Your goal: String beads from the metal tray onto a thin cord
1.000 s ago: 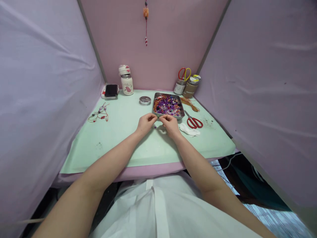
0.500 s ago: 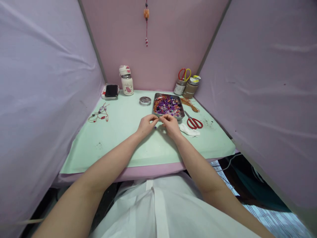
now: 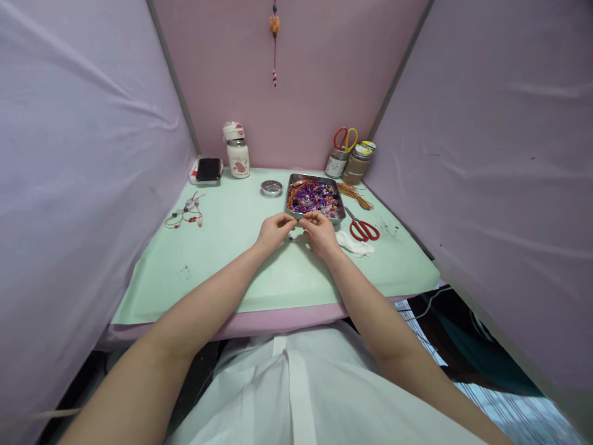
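Observation:
My left hand (image 3: 277, 231) and my right hand (image 3: 319, 232) meet fingertip to fingertip at the front edge of the metal bead tray (image 3: 343, 217). Each is closed in a pinch. A small dark bead (image 3: 299, 219) shows between the fingertips, apparently in the right pinch. Just below the left fingers hangs a dark blue bead (image 3: 290, 237), which suggests a beaded cord held there; the cord itself is too fine to make out. Many purple, orange and clear beads (image 3: 315, 196) fill the tray, with coloured threads along its left side.
Red-handled scissors (image 3: 364, 230) and a crumpled white cloth (image 3: 354, 243) lie right of my hands. Behind are a thread bundle (image 3: 356, 196), a round container (image 3: 271, 188), jars (image 3: 359, 162) and a bottle (image 3: 238, 157). Beaded cords (image 3: 186, 212) lie at left, near a phone-like black object (image 3: 209, 169).
Both hands stay at the tray's front edge. The fingertips have shifted very slightly, and the dark bead between them shows more clearly now.

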Demonstrator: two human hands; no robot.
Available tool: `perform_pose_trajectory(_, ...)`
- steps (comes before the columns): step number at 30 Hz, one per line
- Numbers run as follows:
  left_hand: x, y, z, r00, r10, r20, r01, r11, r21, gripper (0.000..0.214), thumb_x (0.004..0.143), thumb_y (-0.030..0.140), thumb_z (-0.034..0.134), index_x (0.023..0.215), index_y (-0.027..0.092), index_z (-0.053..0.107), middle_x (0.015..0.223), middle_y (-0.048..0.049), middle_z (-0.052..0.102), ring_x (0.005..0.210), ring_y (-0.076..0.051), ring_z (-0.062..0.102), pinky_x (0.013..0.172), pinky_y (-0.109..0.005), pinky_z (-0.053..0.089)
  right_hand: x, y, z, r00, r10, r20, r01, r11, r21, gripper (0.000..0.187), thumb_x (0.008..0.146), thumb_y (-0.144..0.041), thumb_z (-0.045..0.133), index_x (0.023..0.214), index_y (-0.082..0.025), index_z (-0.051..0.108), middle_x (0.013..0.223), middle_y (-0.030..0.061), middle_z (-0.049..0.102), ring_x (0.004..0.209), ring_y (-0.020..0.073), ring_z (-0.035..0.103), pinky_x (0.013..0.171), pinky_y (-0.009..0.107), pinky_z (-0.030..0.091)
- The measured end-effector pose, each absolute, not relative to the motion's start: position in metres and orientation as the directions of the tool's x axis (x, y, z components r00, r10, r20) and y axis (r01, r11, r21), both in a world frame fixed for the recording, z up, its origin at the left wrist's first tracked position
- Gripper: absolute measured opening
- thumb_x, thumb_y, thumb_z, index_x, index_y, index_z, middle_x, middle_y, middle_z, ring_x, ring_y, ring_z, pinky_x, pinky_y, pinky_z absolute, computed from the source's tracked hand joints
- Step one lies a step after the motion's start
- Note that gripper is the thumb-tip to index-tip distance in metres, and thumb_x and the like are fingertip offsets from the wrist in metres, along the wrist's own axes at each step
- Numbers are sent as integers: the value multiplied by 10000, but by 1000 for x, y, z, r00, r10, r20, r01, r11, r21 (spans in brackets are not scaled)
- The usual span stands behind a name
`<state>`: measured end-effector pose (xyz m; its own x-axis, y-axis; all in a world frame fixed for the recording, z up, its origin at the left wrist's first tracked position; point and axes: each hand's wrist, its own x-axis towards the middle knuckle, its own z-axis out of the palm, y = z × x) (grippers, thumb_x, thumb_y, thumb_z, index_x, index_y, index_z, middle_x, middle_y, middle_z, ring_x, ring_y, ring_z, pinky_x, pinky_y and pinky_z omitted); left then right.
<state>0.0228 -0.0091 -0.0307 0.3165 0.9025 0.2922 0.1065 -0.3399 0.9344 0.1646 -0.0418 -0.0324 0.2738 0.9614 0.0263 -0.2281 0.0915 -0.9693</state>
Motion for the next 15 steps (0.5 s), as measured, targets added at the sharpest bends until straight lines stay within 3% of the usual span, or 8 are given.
perform_pose_trajectory(6, 23, -9, -29, 332, 910, 248, 68, -286, 956, 225, 732, 376, 651, 772, 154, 651, 714, -16, 655, 659, -139, 596, 655, -273, 465, 164, -45, -29, 246, 969, -2, -287, 71, -955, 385, 547, -308, 802, 834, -207, 566, 697, -51, 567, 638, 91, 512, 542, 211, 364)
perform_pose_trajectory(15, 21, -9, -32, 396, 863, 312, 159, -399, 903, 163, 767, 308, 582, 781, 159, 647, 700, 3, 625, 649, -120, 539, 633, -246, 428, 166, -46, -26, 78, 994, -75, -404, -37, -914, 397, 512, -283, 845, 831, -186, 629, 659, -50, 538, 598, 69, 474, 495, 201, 339)
